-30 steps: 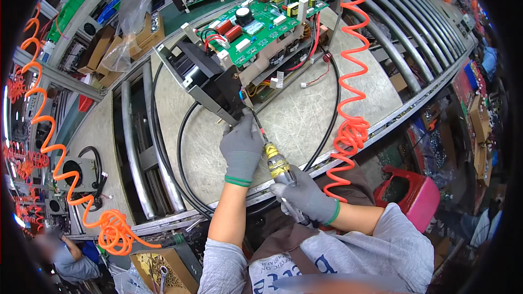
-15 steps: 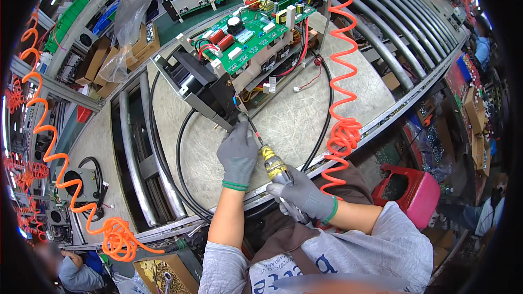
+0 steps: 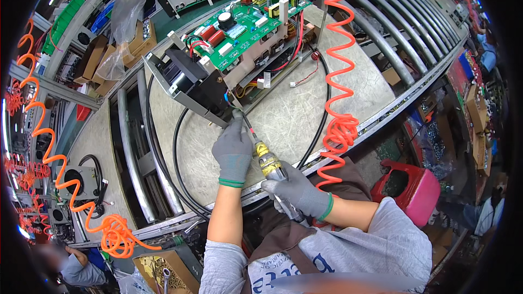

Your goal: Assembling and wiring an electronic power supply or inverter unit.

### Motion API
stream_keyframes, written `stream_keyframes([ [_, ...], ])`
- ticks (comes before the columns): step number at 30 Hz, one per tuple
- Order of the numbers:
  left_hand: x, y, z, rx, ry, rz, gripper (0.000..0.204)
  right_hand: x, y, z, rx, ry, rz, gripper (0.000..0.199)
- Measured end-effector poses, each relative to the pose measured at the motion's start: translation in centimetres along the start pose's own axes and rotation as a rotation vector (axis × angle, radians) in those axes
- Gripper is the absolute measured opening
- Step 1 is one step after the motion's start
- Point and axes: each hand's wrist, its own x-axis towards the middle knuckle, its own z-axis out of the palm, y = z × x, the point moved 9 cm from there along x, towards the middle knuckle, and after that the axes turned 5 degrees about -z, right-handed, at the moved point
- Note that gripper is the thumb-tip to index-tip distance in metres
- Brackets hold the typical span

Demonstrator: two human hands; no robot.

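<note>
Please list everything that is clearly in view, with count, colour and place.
chassis: 2+, grey and black, centre and behind
circuit boards: 2+, green, on chassis
driver: one, yellow and grey, centre
pallets: two, pale, centre, left
cables: 2+, black, centre, left
rollers: many, silver, beside pallets
coiled hoses: several, orange, left, right
stool: one, red, lower right
cartons: several, brown, left, right
bin: one, green, upper left
workers: 2+, blue clothes, edges
left hand: one, grey glove, by chassis
right hand: one, grey glove, holding driver
</note>
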Motion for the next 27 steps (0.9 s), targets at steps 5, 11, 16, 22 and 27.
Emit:
stream_keyframes([
  [5, -0.1, -0.1, 0.5, 0.026, -0.038, -0.038, 0.044, -0.1, -0.9, -0.8, 0.003, -0.09, 0.049, 0.042],
  [11, 0.0, -0.4, 0.3, -0.054, 0.024, -0.163, 0.039, 0.1, -0.9, -2.2, -0.05, -0.155, -0.012, 0.047],
  [16, 0.4, -0.4, 0.5, -0.046, 0.041, -0.226, 0.038, 0.2, -1.1, -2.9, -0.061, -0.194, 0.033, 0.047],
  [22, 1.2, -0.4, 0.1, -0.052, -0.075, -0.298, 0.033, 0.3, -1.4, -3.2, 0.034, -0.261, 0.093, 0.031],
  [27, 1.5, -0.2, 0.0, -0.421, -0.207, -0.419, 0.032, 0.0, -1.2, -3.3, 0.066, -0.291, 0.103, 0.032],
])
